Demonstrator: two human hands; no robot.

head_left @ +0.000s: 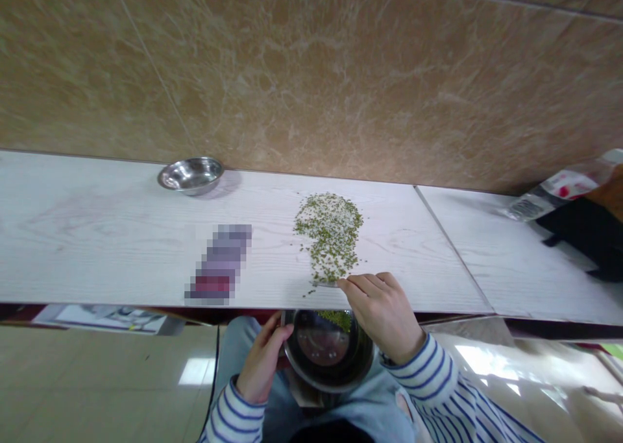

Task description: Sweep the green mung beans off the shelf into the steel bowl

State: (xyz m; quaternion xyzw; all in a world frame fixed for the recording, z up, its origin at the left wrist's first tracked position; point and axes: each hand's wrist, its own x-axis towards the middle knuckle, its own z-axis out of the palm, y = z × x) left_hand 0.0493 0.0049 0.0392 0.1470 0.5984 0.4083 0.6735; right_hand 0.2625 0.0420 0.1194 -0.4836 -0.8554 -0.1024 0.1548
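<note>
Small green mung beans (335,251), with white grains like rice among them, lie spread on the white table. My right hand (387,313) is closed on a thin metal utensil, probably a spoon (325,285), whose edge touches the near end of the spread. Just below the table edge, my left hand (265,355) grips the left rim of a round metal pot (326,381) over my lap. Some green beans (338,318) lie inside the pot at its far side. My right hand partly covers the pot's right side.
A shallow steel bowl (191,176) stands near the wall at the left. A blurred-out rectangular object (219,261) lies on the table (97,235) left of the beans. At the far right are a plastic package (549,193) and a black cloth-like item (584,232).
</note>
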